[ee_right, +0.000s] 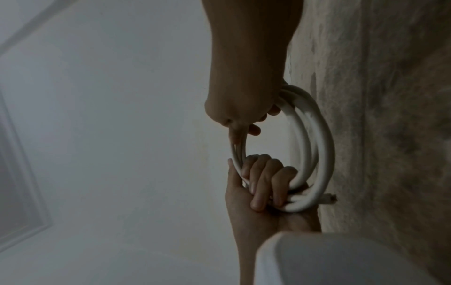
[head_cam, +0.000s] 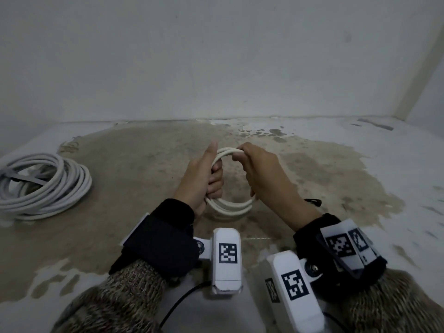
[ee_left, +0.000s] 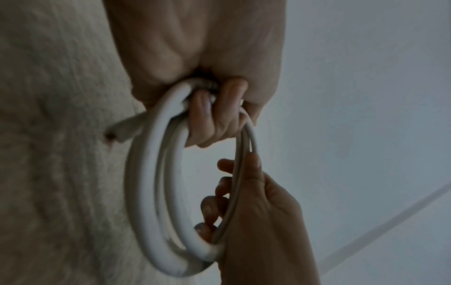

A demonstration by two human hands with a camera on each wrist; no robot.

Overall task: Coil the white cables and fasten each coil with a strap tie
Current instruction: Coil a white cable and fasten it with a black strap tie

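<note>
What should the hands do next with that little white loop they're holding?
Probably reach for a strap tie. The small coil looks fully wound, its loose end short, gripped by both the left hand and right hand, and no strap shows on it.

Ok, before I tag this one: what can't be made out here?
- Strap on the small coil: none visible; the left hand and right hand cover its sides in all views.
- Floor coil: left edge cuts it in the head view.
- Small dark object: too small to identify, right wrist partly hides it.
</note>
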